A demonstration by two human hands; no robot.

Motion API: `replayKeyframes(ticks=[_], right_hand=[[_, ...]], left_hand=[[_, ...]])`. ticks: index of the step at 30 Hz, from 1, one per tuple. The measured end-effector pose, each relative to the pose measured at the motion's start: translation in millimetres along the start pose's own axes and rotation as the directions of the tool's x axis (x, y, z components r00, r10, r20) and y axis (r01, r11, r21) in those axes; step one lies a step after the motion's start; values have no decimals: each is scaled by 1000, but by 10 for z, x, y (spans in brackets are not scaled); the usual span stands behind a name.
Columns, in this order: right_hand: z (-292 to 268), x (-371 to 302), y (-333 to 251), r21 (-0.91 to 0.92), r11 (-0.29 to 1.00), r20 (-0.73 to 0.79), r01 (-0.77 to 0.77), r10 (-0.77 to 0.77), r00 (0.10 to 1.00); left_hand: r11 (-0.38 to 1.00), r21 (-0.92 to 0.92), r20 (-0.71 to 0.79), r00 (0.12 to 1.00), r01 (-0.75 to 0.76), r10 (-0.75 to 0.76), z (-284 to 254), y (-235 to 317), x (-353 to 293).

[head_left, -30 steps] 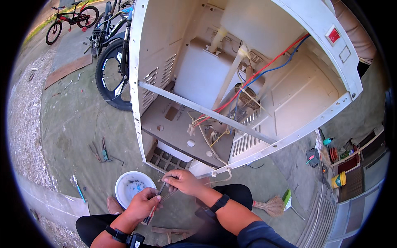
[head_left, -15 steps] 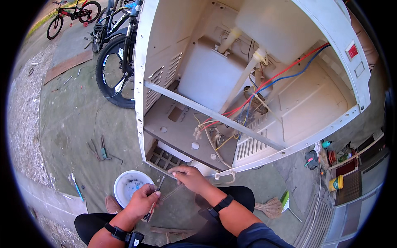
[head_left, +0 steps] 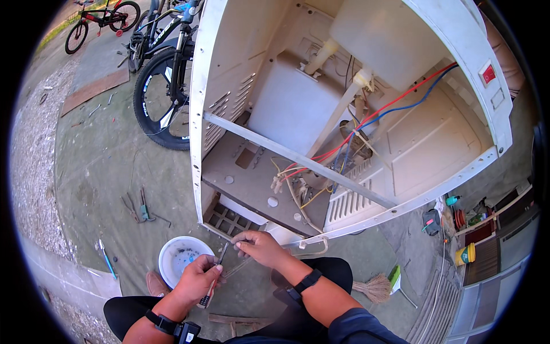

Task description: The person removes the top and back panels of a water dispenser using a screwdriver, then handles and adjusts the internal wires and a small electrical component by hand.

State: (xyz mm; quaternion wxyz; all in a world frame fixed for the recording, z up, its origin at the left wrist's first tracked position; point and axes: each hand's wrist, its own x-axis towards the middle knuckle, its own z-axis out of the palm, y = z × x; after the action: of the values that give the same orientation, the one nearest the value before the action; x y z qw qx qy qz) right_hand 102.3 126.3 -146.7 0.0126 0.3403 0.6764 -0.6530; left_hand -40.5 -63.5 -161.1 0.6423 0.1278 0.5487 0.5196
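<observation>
My left hand [head_left: 197,278] is closed around a screwdriver [head_left: 205,299] with a red and black handle, its thin metal shaft pointing up and away from me. Beside the shaft's tip, my right hand [head_left: 262,247] has thumb and fingers pinched together; whatever is between them is too small to make out. Both hands are just below the near bottom edge of a white metal cabinet [head_left: 197,166]. Its open side shows a pale tank [head_left: 298,109], red wires [head_left: 395,96], a blue wire [head_left: 392,109] and a crossbar [head_left: 298,159]. A beige cord [head_left: 325,246] loops out underneath.
Left of my knees stands a white bucket [head_left: 166,261] with bits inside. Pliers [head_left: 143,209] and a blue-handled tool [head_left: 107,261] lie on the green ground sheet. A bicycle [head_left: 166,97] stands close by the cabinet. At right are a straw broom [head_left: 375,288] and yellow bucket [head_left: 466,254].
My right fingertips have shifted slightly down, away from the cabinet's edge and closer to the screwdriver's tip. The cabinet sits slightly farther right in view. My left hand has hardly moved.
</observation>
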Motion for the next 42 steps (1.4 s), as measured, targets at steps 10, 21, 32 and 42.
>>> replayKeyframes(ticks=[10, 21, 32, 42], right_hand=[[5, 32, 123, 29, 996, -32, 82, -82, 996], [-1, 25, 88, -43, 996, -19, 75, -75, 997], [-7, 16, 25, -192, 974, -65, 120, -135, 989], [11, 47, 111, -184, 975, -36, 125, -134, 990]], left_hand=[[1000, -12, -5, 1000, -1, 1, 18, -14, 3], [999, -31, -3, 1000, 27, -28, 18, 8, -1], [999, -42, -11, 1000, 7, -8, 15, 3, 5], [1000, -16, -10, 1000, 13, -13, -17, -37, 14]])
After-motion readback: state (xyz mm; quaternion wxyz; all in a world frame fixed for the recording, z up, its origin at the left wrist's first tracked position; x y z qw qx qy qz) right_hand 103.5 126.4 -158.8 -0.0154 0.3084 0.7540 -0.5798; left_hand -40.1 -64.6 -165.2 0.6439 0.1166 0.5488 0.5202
